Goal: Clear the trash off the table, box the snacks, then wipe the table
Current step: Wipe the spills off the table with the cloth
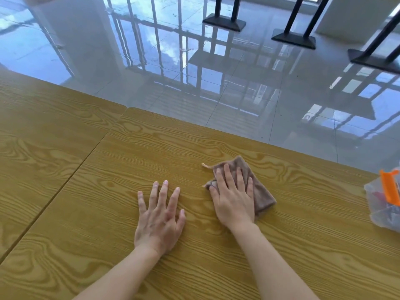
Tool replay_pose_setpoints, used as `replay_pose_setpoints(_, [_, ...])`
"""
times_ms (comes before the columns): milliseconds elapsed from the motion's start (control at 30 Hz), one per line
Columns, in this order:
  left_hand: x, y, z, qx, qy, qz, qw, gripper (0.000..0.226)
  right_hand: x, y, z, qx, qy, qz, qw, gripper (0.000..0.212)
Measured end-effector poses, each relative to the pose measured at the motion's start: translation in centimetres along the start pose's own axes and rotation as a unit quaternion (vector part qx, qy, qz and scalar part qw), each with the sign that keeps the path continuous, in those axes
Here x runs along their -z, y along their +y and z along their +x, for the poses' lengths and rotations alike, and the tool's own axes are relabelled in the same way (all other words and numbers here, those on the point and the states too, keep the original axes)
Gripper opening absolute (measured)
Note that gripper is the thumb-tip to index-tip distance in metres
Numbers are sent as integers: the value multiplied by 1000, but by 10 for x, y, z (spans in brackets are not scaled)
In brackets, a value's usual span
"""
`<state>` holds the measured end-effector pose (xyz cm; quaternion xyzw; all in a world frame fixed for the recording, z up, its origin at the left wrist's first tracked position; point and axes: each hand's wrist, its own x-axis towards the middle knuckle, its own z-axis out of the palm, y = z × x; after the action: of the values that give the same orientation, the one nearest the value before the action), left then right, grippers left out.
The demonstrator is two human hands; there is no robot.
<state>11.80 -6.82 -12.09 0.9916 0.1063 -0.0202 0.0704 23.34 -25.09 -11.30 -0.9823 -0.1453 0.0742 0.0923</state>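
Head view. Left hand flat on the wooden table, palm down, fingers straight and spread wide, holding nothing. Right hand just beside it, apart from it, palm down on a brown cloth, fingers straight and close together, pressing the cloth against the tabletop rather than gripping it. Right thumb at the cloth's left edge, by a small turned-up fold. Both forearms bare, reaching in from the bottom edge.

Cloth folded into a rough rectangle, lying flat, tilted so that its far corner points away and to the right. More than half of it under the right hand; far end and right side showing. A short pale loop or tag sticking out at the far left corner.

Clear plastic box at the far right of the table, cut off by the edge of the view, well apart from the cloth. Orange latch on its side. Reddish and dark shapes inside, too blurred to name.

Second wooden table butted against the first on the left, a dark seam between them.

Beyond the far table edge, glossy grey tiled floor with window reflections. Black table bases at the top right.
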Motion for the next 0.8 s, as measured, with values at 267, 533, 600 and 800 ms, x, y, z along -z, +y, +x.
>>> replay_pose_setpoints(267, [9, -16, 4, -19, 11, -104, 994, 58, -5, -70, 42, 220, -67, -2, 973, 61])
replay_pose_setpoints(533, [24, -134, 17, 16, -7, -17, 1000, 66, 9, 4, 35, -71, -12, -59, 996, 67])
replay_pose_setpoints(600, [22, -148, 14, 10, -6, -20, 1000, 70, 2, -26, 34, -90, -4, -51, 995, 70])
replay_pose_setpoints(800, [21, -154, 9, 28, 66, -186, 980, 62, -30, -126, -7, 134, 3, -42, 990, 63])
